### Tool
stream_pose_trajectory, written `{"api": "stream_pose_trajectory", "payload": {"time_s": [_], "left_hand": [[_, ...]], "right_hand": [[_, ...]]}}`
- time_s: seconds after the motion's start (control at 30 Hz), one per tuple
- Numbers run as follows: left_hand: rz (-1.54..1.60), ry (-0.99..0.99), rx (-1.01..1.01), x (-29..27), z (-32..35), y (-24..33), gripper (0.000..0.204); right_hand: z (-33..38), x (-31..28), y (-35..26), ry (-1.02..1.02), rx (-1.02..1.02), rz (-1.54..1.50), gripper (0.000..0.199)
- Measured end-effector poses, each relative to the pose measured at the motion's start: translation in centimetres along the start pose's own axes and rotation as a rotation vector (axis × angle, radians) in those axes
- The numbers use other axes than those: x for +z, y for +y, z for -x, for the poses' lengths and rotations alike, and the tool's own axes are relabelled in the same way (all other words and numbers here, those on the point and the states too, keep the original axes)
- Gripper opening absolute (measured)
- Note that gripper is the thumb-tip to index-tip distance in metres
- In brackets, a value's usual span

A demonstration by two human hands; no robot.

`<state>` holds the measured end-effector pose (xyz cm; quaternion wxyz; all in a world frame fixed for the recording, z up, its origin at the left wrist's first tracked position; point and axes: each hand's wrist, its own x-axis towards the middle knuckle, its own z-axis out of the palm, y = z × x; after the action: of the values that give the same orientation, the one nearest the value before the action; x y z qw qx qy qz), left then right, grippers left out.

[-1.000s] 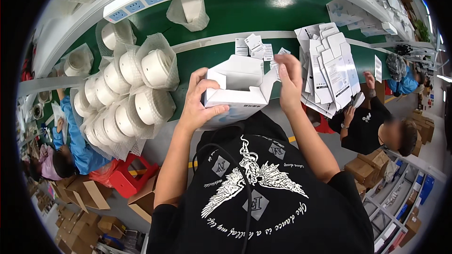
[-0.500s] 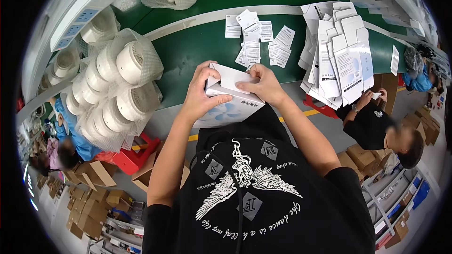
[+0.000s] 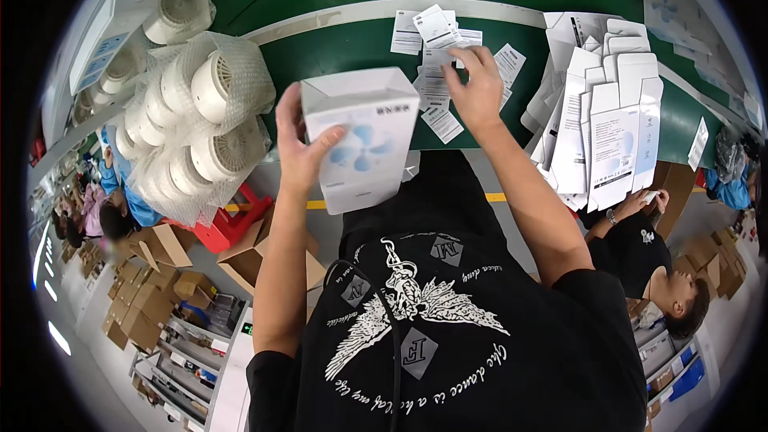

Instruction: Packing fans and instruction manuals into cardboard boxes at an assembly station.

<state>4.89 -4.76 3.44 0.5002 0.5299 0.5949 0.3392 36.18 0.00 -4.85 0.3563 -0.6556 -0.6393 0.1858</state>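
Observation:
My left hand [image 3: 302, 140] is closed around the left side of a white carton [image 3: 364, 152], its thumb on the front. A pale blue fan picture covers that front, and the carton's top panel looks folded closed. Slightly tilted, the carton is held at the near edge of the green table. My right hand [image 3: 478, 90] is over a loose spread of white printed cards [image 3: 434, 90], thumb and forefinger curled but apart. Nothing shows between those fingers; whether a fingertip touches a card is hard to see.
White round fans [image 3: 214, 88] in bubble wrap are piled at the left. Flat unfolded cartons [image 3: 612, 120] lie stacked at the right. Another person [image 3: 640, 248] works beyond that stack. A red stool [image 3: 232, 224] and open brown boxes [image 3: 252, 252] stand below the table.
My right hand has left the carton's top and moved to the cards. My left hand has shifted left with the carton, turning its front more toward me; the top flap is now down.

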Motion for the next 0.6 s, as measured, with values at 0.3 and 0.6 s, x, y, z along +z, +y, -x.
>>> {"api": "stream_pose_trajectory", "payload": {"time_s": [0.3,0.6], "left_hand": [[1.065,0.143,-0.663,-0.4,-3.3,-5.2,0.060],[1.320,0.131,-0.805,4.7,2.4,-5.4,0.050]], "right_hand": [[-4.9,-0.5,-0.7,-0.361,-0.201,0.231,0.017],[-3.0,-4.8,-5.0,-0.248,0.341,-0.143,0.015]]}}
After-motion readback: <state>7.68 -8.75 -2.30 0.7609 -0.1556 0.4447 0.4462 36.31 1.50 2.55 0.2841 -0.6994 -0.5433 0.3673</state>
